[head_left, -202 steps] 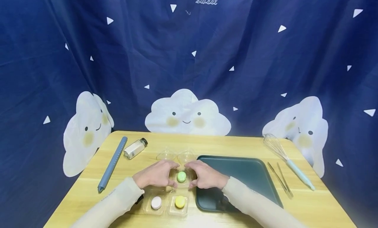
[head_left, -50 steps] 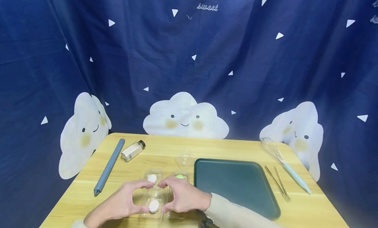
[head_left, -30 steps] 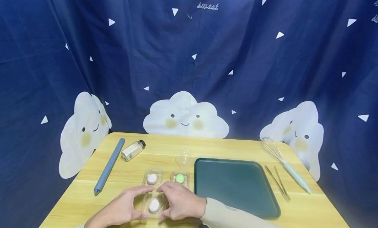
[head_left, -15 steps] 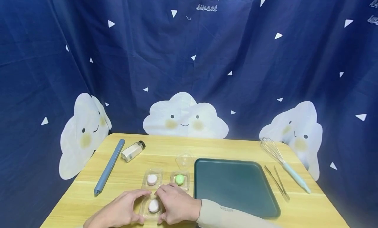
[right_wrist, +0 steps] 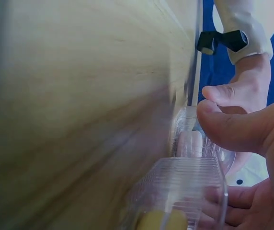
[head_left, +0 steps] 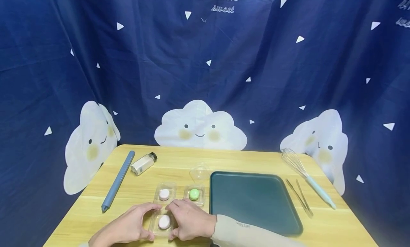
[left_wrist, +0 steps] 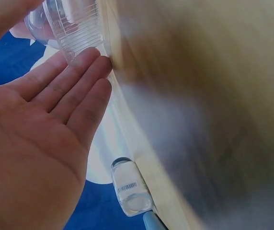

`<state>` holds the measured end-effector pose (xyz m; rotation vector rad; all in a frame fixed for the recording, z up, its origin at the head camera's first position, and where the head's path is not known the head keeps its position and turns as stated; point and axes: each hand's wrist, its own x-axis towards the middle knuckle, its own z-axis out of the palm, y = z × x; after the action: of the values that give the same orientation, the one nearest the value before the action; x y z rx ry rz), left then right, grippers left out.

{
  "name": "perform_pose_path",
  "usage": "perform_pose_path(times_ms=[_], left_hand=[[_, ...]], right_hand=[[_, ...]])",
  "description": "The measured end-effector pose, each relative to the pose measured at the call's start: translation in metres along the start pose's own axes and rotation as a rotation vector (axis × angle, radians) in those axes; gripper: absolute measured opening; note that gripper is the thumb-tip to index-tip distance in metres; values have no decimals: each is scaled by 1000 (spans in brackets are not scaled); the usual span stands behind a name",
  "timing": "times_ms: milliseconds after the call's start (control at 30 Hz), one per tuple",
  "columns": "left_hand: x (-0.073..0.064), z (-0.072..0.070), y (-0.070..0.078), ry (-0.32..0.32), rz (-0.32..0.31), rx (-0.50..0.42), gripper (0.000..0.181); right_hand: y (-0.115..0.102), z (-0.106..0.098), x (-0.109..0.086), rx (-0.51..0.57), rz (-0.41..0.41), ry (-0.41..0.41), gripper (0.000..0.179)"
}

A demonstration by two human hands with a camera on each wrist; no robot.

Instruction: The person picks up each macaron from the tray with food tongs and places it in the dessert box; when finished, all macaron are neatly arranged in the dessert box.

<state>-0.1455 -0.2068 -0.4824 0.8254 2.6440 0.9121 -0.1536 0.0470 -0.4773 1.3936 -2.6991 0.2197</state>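
Observation:
A clear plastic box [head_left: 157,234] with a pale pink macaron [head_left: 164,222] lies near the table's front, between my two hands. My left hand [head_left: 128,224] spans its left side, thumb at the near corner and fingertips at the far one; in the left wrist view those fingers are straight. On its right side, my right hand [head_left: 191,220] touches the box in the same way, thumb extended. Beneath the right hand, a yellow macaron [right_wrist: 163,221] in another clear box shows in the right wrist view only. Behind lie boxed pink [head_left: 164,194] and green [head_left: 194,194] macarons.
A clear lid [head_left: 199,173] stands behind the green macaron. To the right are a dark green tray [head_left: 253,200], tweezers [head_left: 300,198] and a whisk [head_left: 309,179]. A blue-grey rolling pin [head_left: 118,181] and a shaker bottle [head_left: 144,163] lie at the left.
Both hands have moved from the green macaron's box to the near pink one's. The clear lid behind the far pink macaron is gone from there. Over the last second the hands shifted slightly left.

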Motion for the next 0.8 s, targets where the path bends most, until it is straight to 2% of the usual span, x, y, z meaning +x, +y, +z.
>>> perform_pose_path(times_ms=[233, 600, 800], left_hand=[[-1, -1, -1, -3, -10, 4, 82], [-4, -2, 1, 1, -6, 26, 81], [-5, -7, 4, 53, -27, 66, 85]], right_hand=[[0, -3, -1, 35, 30, -47, 63], [4, -5, -3, 73, 43, -35, 59], [7, -12, -4, 142, 58, -22, 55]])
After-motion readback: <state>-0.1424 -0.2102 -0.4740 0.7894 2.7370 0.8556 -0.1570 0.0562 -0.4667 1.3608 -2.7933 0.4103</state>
